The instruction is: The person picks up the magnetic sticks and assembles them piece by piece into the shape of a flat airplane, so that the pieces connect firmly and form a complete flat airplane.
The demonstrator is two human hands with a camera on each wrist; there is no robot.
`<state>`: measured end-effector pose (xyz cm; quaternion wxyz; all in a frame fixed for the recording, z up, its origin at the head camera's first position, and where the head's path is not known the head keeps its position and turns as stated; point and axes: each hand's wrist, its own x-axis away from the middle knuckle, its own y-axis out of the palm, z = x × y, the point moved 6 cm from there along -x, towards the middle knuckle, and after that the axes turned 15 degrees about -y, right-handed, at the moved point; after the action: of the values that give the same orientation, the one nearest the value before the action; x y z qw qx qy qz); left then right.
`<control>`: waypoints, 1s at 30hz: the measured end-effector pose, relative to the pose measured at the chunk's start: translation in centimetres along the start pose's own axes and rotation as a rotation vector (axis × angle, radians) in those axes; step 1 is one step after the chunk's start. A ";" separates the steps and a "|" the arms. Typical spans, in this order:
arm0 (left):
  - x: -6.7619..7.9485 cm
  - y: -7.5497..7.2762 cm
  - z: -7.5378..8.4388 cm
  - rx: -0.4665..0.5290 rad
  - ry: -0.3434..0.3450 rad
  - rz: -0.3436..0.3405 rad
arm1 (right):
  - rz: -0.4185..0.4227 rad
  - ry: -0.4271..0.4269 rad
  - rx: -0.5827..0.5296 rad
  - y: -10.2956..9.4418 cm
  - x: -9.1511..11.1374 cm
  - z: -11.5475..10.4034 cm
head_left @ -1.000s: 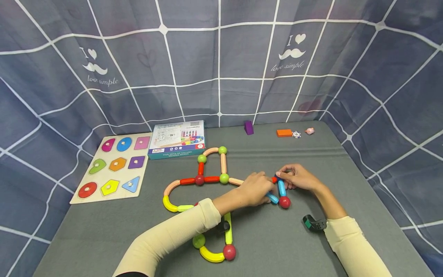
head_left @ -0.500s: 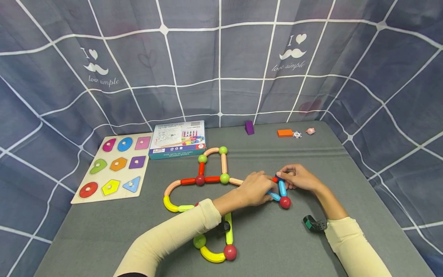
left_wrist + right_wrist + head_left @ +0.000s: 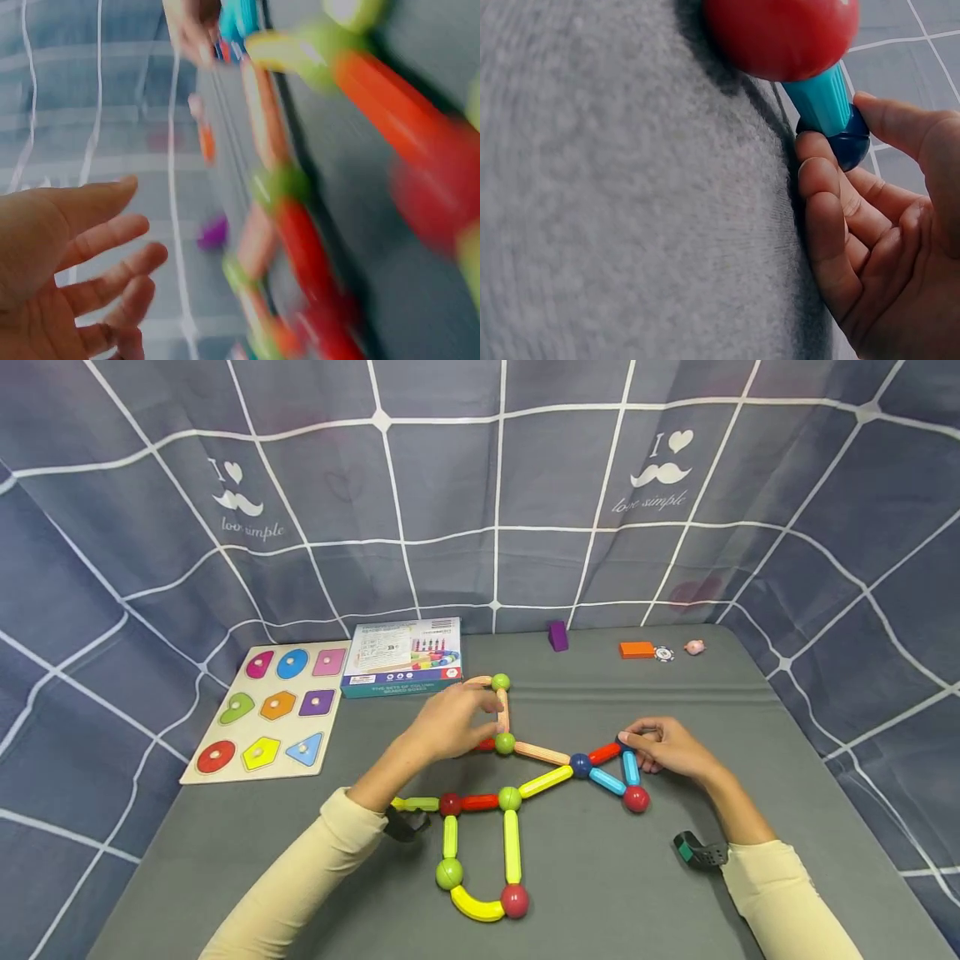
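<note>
My right hand (image 3: 667, 747) pinches a dark blue ball (image 3: 849, 142) between thumb and fingers. From that ball a light blue stick (image 3: 821, 101) leads to a red ball (image 3: 784, 34). A red stick (image 3: 604, 753) and another light blue stick (image 3: 607, 782) meet at a second dark blue ball (image 3: 581, 766), closing a triangle. My left hand (image 3: 450, 722) is over the left part of the joined sticks and balls, hiding some of them. In the left wrist view its fingers (image 3: 112, 285) are spread and hold nothing. A peach stick (image 3: 542, 753) and a yellow stick (image 3: 546, 782) also join the second blue ball.
A shape puzzle board (image 3: 255, 760) and a flat toy box (image 3: 401, 687) lie at the back left. A purple block (image 3: 558, 636), an orange block (image 3: 637, 650), a chip (image 3: 663, 654) and a pink pig figure (image 3: 694, 647) line the back. A green ball (image 3: 449, 873) lies nearer the front.
My left hand has left the blue triangle and moved left, over the red and peach sticks. The right hand keeps its pinch on the dark blue ball. The head view has shifted slightly.
</note>
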<state>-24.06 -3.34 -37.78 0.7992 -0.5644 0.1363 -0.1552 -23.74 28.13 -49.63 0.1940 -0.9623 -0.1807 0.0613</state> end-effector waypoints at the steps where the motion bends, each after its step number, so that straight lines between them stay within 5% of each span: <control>1: 0.4 -0.1 -1.6 -0.004 -0.047 0.003 | 0.008 0.000 0.005 -0.2 0.2 -0.1; 7: 3.7 1.1 -10.8 -0.071 -0.350 -0.060 | 0.047 -0.016 0.018 -0.9 0.8 -0.4; 11: 4.9 2.5 -13.7 -0.051 -0.450 -0.076 | 0.077 -0.022 0.038 -2.0 1.2 0.4; 20: 2.7 3.9 -12.7 0.024 -0.469 0.015 | 0.118 -0.023 0.133 -4.1 1.6 1.3; 30: -0.3 4.8 -10.9 0.036 -0.491 0.056 | 0.236 -0.035 0.462 -6.6 1.6 1.4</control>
<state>-28.17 -11.09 -45.89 0.8222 -0.5670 -0.0494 0.0065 -24.62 34.88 -48.36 0.3970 -0.9056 -0.0519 0.1395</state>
